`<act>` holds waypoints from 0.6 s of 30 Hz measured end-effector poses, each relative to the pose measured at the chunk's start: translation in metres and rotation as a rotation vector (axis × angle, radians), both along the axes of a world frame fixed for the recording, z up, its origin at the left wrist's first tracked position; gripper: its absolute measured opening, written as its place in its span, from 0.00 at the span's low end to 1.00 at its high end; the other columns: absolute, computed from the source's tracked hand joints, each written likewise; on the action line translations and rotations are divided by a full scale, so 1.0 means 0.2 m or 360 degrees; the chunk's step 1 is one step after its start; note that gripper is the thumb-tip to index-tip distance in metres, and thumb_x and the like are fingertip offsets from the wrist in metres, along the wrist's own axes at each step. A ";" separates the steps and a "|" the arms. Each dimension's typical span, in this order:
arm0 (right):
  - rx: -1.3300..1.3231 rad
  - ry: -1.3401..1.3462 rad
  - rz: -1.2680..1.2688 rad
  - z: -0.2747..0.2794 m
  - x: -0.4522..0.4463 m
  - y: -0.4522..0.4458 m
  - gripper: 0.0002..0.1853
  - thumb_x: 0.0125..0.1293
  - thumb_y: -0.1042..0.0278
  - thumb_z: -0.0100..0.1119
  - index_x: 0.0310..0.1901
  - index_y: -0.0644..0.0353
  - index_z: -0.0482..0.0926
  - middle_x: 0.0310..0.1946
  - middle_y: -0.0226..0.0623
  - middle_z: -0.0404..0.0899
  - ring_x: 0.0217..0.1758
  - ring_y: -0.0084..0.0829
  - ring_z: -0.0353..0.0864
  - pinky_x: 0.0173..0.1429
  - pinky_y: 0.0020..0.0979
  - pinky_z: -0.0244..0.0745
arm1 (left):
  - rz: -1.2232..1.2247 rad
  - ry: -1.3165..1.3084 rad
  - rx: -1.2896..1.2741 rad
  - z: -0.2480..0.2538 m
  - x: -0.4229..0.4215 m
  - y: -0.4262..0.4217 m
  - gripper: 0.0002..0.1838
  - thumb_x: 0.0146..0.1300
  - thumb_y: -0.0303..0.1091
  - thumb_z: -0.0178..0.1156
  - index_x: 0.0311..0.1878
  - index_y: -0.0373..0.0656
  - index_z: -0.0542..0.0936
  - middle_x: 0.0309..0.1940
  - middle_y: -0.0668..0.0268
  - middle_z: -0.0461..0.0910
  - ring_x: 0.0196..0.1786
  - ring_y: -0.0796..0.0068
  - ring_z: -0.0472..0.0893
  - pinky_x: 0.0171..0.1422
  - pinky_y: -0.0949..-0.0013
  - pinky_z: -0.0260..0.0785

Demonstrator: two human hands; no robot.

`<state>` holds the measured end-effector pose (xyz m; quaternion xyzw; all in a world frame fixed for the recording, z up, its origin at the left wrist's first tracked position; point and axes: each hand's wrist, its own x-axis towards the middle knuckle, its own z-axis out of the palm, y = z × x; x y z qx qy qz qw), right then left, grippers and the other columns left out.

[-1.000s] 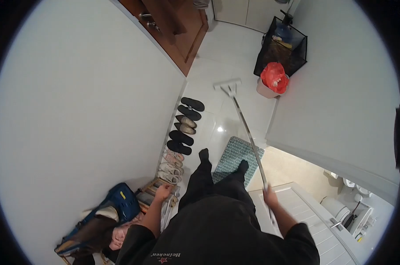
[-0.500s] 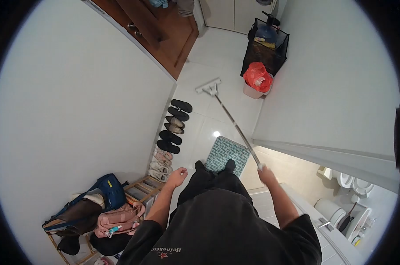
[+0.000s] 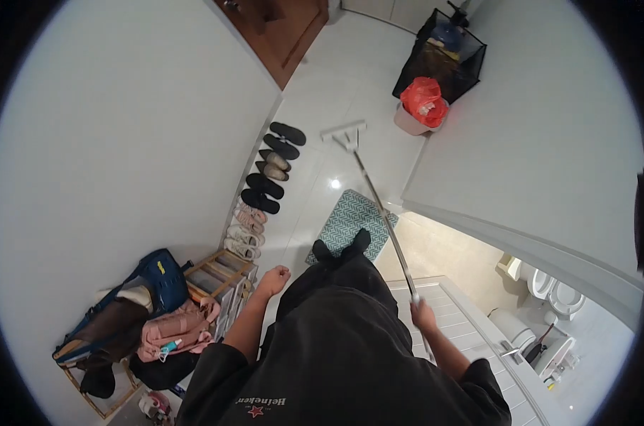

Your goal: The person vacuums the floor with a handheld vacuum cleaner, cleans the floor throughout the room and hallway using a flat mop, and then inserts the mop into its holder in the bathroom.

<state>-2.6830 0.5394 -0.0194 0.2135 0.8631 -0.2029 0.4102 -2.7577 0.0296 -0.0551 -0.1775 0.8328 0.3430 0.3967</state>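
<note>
My right hand (image 3: 423, 314) is closed round the upper part of a long metal mop pole (image 3: 383, 213). The pole slants up and left to a flat white mop head (image 3: 344, 133) on the shiny floor tiles, between the row of shoes and the pink bin. My left hand (image 3: 273, 280) hangs beside my body with its fingers curled; whether it holds something small I cannot make out. My feet in dark socks (image 3: 323, 250) stand on the green patterned mat (image 3: 350, 220).
Shoes (image 3: 265, 186) line the left wall. Below them a wooden rack (image 3: 222, 273) bears bags. A pink bin (image 3: 410, 124) with a red bag stands by a black mesh basket (image 3: 439, 67). A white door (image 3: 464, 312) and a bathroom lie to the right.
The camera view has shifted and turned. My right hand still holds the pole, now lower in view. My feet have come closer together on the mat than at first.
</note>
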 end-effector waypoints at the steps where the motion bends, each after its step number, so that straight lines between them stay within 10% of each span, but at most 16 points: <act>1: -0.0144 0.0132 0.0066 -0.16 -0.11 -0.05 0.25 0.68 0.48 0.49 0.47 0.69 0.70 0.36 0.64 0.78 0.41 0.63 0.78 0.44 0.55 0.73 | 0.0148 -0.0046 0.0073 -0.02 0.02 -0.04 0.20 0.62 0.45 0.57 0.48 0.39 0.79 0.43 0.53 0.82 0.49 0.55 0.81 0.55 0.61 0.71; 6: -0.0377 0.0331 0.0083 -0.64 -1.04 -0.39 0.28 0.69 0.46 0.47 0.50 0.70 0.67 0.23 0.49 0.77 0.19 0.42 0.79 0.24 0.42 0.75 | 0.0246 0.0055 -0.0009 0.09 0.04 -0.18 0.20 0.62 0.45 0.57 0.49 0.39 0.79 0.43 0.54 0.83 0.48 0.57 0.81 0.55 0.61 0.71; 7: -0.0344 0.0152 -0.0096 -0.43 -1.25 -0.52 0.31 0.68 0.44 0.44 0.55 0.70 0.68 0.39 0.63 0.79 0.45 0.56 0.81 0.49 0.50 0.75 | 0.0272 0.0059 -0.0027 0.12 0.05 -0.19 0.19 0.62 0.44 0.57 0.49 0.39 0.79 0.43 0.54 0.83 0.48 0.58 0.82 0.54 0.62 0.71; 9: -0.0320 0.0380 0.0118 -0.34 -1.42 -0.56 0.28 0.69 0.48 0.45 0.55 0.70 0.67 0.37 0.63 0.80 0.43 0.57 0.82 0.47 0.50 0.75 | 0.0301 0.0059 -0.0044 0.12 0.10 -0.23 0.19 0.63 0.44 0.58 0.49 0.39 0.79 0.43 0.54 0.83 0.48 0.59 0.82 0.54 0.62 0.71; 15: -0.0047 0.0213 0.0611 -0.19 -0.70 -0.20 0.34 0.70 0.48 0.46 0.65 0.70 0.56 0.36 0.64 0.79 0.35 0.54 0.83 0.42 0.48 0.78 | 0.0649 0.0075 0.0128 -0.06 0.38 -0.27 0.17 0.63 0.41 0.58 0.47 0.37 0.79 0.34 0.59 0.82 0.34 0.70 0.81 0.43 0.67 0.73; 18: -0.0008 -0.0352 0.0386 0.31 -0.29 -0.11 0.31 0.68 0.54 0.51 0.64 0.69 0.56 0.37 0.64 0.79 0.39 0.55 0.83 0.45 0.49 0.77 | 0.0831 -0.0074 0.0195 -0.20 0.57 -0.28 0.17 0.63 0.41 0.58 0.46 0.37 0.79 0.32 0.59 0.82 0.32 0.72 0.80 0.42 0.67 0.72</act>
